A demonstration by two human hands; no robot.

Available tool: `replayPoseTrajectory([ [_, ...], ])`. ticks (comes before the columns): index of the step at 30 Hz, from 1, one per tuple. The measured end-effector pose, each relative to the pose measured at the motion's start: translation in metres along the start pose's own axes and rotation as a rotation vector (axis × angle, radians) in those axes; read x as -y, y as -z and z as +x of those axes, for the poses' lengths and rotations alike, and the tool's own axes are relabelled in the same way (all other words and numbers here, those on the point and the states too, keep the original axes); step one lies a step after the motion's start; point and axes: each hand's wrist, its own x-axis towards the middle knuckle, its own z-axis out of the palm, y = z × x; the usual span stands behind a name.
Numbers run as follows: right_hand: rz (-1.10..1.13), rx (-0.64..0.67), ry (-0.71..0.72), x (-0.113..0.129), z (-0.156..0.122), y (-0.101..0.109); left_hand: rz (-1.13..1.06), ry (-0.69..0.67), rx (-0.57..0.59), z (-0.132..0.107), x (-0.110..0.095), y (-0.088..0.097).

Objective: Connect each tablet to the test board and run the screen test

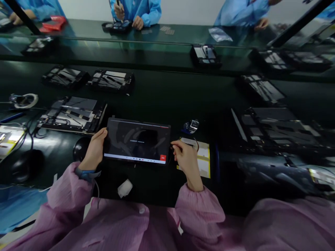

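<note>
A tablet with a lit, mostly dark screen lies in front of me, a red box in its lower right corner and a pale bar along the bottom. My left hand grips its left edge, the thumb at the upper corner. Around that wrist is a blue strap with a cord. At the tablet's right edge my right hand has its fingers pinched together; what is in them is small and mostly hidden. Beneath that hand lies a yellow-edged sheet.
Opened tablet housings stand to the left and a dark stack of parts to the right. A tape roll, a black mouse and a crumpled white piece are nearby. Co-workers in blue sleeves work across the bench.
</note>
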Motion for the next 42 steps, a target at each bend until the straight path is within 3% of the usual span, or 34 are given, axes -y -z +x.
replayPoseTrajectory([
  [10, -0.131, 0.008, 0.055, -0.004, 0.008, 0.0, -0.097, 0.006, 0.063, 0.009, 0.005, 0.0],
  [17, -0.332, -0.132, 0.218, -0.003, 0.008, -0.007, -0.101, 0.022, 0.152, 0.003, -0.002, -0.002],
  [24, -0.424, -0.133, 0.251, -0.003, 0.004, -0.013, -0.119, -0.002, 0.238, 0.005, -0.001, 0.0],
  [31, -0.494, -0.215, 0.362, -0.001, -0.002, -0.016, -0.118, 0.009, 0.189, 0.008, 0.002, 0.001],
  [39, -0.342, -0.257, 0.246, -0.006, -0.005, -0.024, -0.098, 0.01, 0.101, 0.009, 0.008, 0.002],
  [42, -0.279, -0.282, 0.182, -0.005, -0.007, -0.022, -0.095, 0.007, 0.119, 0.011, 0.01, 0.004],
])
